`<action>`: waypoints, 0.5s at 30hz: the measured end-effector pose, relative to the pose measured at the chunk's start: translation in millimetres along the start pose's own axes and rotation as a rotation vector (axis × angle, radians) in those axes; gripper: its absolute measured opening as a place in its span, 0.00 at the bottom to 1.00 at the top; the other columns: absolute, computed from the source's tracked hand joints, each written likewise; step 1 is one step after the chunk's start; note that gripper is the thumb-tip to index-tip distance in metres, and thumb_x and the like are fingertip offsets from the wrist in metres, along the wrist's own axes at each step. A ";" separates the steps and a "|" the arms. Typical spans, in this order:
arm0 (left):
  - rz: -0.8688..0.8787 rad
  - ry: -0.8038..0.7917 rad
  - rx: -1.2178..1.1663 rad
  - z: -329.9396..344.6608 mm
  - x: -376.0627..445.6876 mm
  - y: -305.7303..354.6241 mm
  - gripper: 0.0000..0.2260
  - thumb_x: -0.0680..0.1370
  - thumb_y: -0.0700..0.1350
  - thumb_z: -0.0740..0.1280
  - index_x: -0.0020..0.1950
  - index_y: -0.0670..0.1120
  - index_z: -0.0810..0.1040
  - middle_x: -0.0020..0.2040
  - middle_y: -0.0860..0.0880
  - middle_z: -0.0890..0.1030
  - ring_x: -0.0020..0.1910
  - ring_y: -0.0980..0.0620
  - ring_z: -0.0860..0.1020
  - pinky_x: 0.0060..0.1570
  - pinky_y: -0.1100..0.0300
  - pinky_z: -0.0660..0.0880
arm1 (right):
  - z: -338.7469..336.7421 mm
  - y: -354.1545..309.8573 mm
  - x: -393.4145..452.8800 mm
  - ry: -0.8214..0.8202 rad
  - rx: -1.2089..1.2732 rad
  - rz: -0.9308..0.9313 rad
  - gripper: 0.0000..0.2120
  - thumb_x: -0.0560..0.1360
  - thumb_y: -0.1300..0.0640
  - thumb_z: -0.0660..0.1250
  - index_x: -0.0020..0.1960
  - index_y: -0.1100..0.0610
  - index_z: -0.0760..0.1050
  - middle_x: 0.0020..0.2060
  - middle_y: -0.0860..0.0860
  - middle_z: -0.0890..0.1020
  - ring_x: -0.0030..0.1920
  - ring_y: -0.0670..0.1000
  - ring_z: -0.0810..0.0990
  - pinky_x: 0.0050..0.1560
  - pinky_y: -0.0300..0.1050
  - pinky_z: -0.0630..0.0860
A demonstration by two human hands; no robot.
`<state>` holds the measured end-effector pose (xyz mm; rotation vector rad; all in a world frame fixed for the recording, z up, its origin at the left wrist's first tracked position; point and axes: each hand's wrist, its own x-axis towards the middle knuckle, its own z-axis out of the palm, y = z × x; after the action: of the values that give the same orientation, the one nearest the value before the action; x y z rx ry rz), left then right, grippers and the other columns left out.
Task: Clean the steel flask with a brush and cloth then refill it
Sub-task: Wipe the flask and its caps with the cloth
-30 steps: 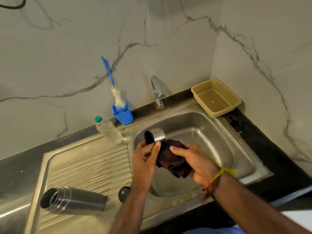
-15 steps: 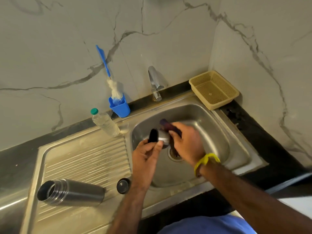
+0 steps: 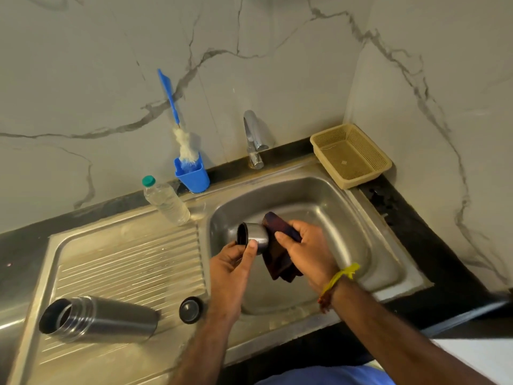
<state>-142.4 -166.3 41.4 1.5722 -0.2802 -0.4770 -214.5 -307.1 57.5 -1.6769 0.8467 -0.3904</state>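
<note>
We see a stainless steel sink unit with its basin on the right and a ribbed draining board on the left. A chrome tap stands at the middle of the basin's back edge, its spout hanging over the rim. A cream plastic mesh basket sits at the back right corner, on the black counter where the two marble-patterned walls meet. A blue holder cup rests at the sink's back edge, left of the tap.
</note>
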 end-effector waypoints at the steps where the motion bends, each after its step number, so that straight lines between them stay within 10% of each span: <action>1: 0.011 -0.021 0.039 2.4 -0.7 -0.7 0.09 0.77 0.49 0.72 0.45 0.46 0.89 0.49 0.46 0.86 0.55 0.46 0.83 0.61 0.51 0.77 | 1.6 3.3 1.0 0.004 0.000 0.038 0.02 0.76 0.58 0.71 0.47 0.55 0.82 0.36 0.50 0.84 0.38 0.49 0.82 0.44 0.51 0.80; 15: -0.115 0.072 0.265 13.1 -0.4 -31.4 0.04 0.75 0.50 0.77 0.43 0.51 0.89 0.44 0.51 0.88 0.47 0.54 0.86 0.51 0.56 0.81 | -31.5 48.3 -4.3 0.036 0.373 0.404 0.04 0.78 0.61 0.71 0.51 0.60 0.80 0.42 0.58 0.85 0.43 0.58 0.83 0.40 0.51 0.80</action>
<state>-152.3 -175.7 10.2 1.8671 -0.2044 -0.4860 -253.7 -330.0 21.7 -1.1263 1.0419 -0.2772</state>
